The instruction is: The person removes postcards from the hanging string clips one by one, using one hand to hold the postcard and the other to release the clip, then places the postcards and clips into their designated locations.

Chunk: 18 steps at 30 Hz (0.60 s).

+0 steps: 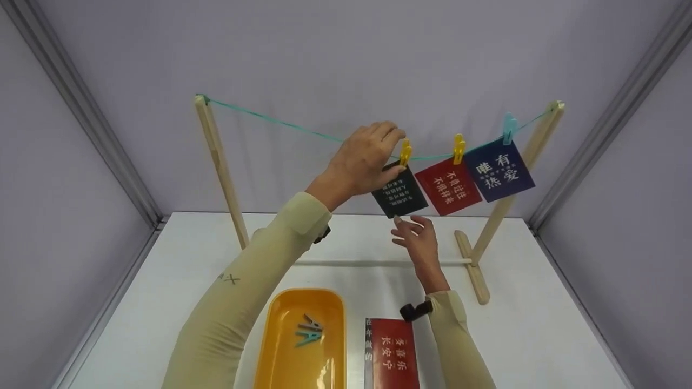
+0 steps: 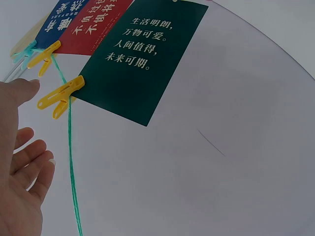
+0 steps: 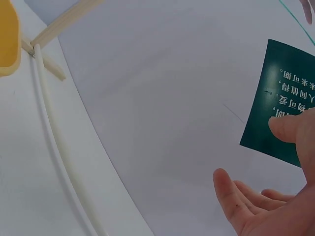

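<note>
A dark green card [image 2: 142,54] with white writing hangs from the green string [image 2: 72,162], held by a yellow clothespin [image 2: 63,96]. Beside that clothespin is my left hand [image 1: 367,156], its thumb and fingers spread apart with a gap between them and nothing gripped. My right hand [image 1: 419,240] is just below the card's lower edge. In the right wrist view its thumb [image 3: 285,129] overlaps the card, while the fingers [image 3: 241,196] stand well away from it. Further right on the string hang a red card [image 1: 448,186] under a yellow clothespin [image 1: 459,148] and a blue card [image 1: 498,170] under a light blue clothespin [image 1: 509,128].
Wooden posts [image 1: 219,162] carry the string at both ends, joined low down by a white rod [image 1: 373,263]. On the white table [image 1: 513,335], a yellow tray [image 1: 268,346] contains a few clothespins [image 1: 309,330]. More cards, a red one [image 1: 397,354] uppermost, lie right of it.
</note>
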Each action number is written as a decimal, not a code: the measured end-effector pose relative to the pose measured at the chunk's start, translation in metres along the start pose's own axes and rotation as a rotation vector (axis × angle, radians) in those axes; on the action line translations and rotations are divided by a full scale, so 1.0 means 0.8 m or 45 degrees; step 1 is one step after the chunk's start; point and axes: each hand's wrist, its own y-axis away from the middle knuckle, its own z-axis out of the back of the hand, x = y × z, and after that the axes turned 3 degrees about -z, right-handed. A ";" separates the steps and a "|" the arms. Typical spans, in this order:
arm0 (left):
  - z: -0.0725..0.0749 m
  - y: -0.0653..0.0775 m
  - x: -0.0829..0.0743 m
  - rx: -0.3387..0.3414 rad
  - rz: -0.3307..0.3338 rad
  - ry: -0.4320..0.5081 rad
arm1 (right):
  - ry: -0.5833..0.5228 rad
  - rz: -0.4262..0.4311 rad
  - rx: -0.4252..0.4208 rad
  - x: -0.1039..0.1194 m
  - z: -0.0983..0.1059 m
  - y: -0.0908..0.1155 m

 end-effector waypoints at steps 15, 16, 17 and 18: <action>-0.008 -0.008 -0.008 0.168 0.119 -0.041 | -0.069 -0.054 0.148 -0.006 -0.006 -0.004; -0.007 -0.010 -0.008 0.177 0.121 -0.051 | -0.078 -0.050 0.153 -0.004 -0.005 -0.005; -0.007 -0.012 -0.008 0.188 0.124 -0.063 | -0.083 -0.049 0.160 -0.003 -0.004 -0.007; -0.005 -0.014 -0.007 0.201 0.128 -0.080 | -0.086 -0.049 0.165 -0.002 -0.003 -0.009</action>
